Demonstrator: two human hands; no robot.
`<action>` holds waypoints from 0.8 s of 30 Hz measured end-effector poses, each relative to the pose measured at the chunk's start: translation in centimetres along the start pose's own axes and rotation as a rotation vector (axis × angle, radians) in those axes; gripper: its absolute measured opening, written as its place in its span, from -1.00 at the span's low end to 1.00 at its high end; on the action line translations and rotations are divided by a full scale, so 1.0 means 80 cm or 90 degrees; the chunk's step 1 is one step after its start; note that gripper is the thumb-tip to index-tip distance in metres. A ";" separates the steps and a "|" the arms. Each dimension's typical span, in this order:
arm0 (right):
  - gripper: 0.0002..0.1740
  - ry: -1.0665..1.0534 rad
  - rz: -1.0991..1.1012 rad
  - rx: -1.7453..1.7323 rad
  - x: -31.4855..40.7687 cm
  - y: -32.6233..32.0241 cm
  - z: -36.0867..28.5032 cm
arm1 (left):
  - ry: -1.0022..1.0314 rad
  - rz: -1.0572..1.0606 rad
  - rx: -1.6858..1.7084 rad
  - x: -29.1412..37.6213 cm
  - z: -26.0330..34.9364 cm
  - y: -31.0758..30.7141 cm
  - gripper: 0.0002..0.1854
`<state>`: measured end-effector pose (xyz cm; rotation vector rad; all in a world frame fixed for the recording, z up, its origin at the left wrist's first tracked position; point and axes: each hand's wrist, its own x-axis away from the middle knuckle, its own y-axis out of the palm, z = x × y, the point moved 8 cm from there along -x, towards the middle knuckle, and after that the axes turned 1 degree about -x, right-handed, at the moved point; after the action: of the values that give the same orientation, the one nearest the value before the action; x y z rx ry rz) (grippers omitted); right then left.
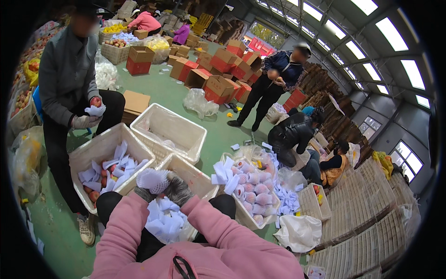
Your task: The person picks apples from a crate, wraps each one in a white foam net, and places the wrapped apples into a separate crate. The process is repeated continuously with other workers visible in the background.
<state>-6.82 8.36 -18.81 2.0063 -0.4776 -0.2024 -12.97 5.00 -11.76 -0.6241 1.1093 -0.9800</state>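
Note:
Both my hands wear grey knit gloves and meet above my lap. A white foam net sleeve is held up between them; whether fruit is inside cannot be told. My left hand grips it from below, partly hidden behind the foam. The fingers of my right hand pinch its right end. Beneath my hands lies a pile of flattened foam sleeves in a plastic bag. Just beyond, a white plastic crate stands close to my right hand. Left of it, another crate holds red apples and loose sleeves.
To the right, a crate is heaped with foam-wrapped fruit. A white crate with a plastic liner stands ahead. At left, a seated co-worker holds an apple and sleeve. Cardboard boxes litter the green floor; stacked crates line the right.

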 end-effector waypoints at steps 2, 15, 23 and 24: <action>-0.65 0.032 0.034 -0.038 0.005 -0.005 0.015 | 0.134 0.054 0.032 0.006 0.019 -0.016 -0.81; -0.07 0.022 -0.116 0.133 0.020 0.047 0.021 | 0.018 -0.167 -0.104 0.012 0.006 0.023 -0.62; -0.15 0.088 -0.164 0.100 0.026 0.084 0.033 | -0.077 -0.322 0.006 0.034 0.005 0.026 -0.54; -0.20 0.089 -0.171 0.145 0.025 0.082 0.032 | -0.096 -0.282 0.077 0.037 0.001 0.026 -0.55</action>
<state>-7.48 2.75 -14.07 2.2885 -0.1460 -0.1764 -11.86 3.31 -14.75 -0.8506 0.7849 -1.3440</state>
